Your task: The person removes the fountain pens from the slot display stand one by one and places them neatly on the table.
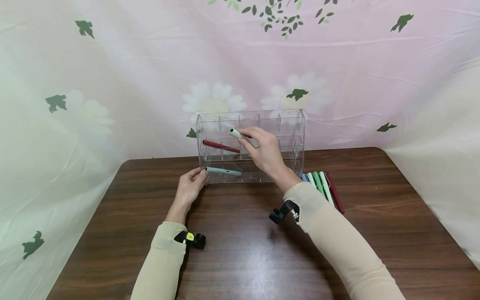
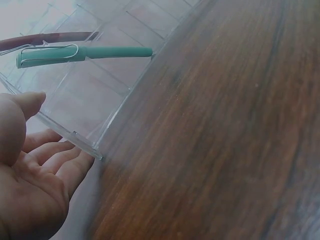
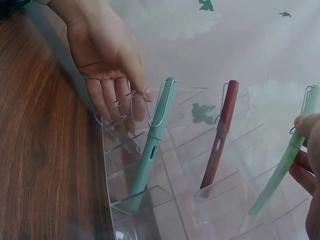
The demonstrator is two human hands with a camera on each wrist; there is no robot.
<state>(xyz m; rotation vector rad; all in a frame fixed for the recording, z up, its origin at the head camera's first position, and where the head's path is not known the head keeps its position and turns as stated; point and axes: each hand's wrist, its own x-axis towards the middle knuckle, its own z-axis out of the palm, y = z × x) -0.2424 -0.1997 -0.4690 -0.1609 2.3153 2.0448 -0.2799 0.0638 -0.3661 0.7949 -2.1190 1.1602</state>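
- Your right hand (image 1: pixel 265 153) pinches the pale green pen (image 1: pixel 243 136) by fingertips near its clip end, up at the top tier of the clear acrylic organizer (image 1: pixel 250 146). The grip is high on the barrel, so the free tip can swing and catch a divider instead of dropping into a slot.
- Your left hand (image 1: pixel 189 188) lies flat, fingers straight against the organizer's near-left corner, holding nothing. That's bracing only one side; push the pen in hard and the organizer may slide or twist on the table (image 1: pixel 240 250).
- The dark red pen (image 1: pixel 220 146) and teal pen (image 1: pixel 223 171) sit loose and slanted in the tiers below. A knock from your knuckles or a jolt to the organizer could roll them out.
- Spare pens (image 1: pixel 323 187) lie just right of the organizer, near your right sleeve; a sweep of the forearm could scatter them.
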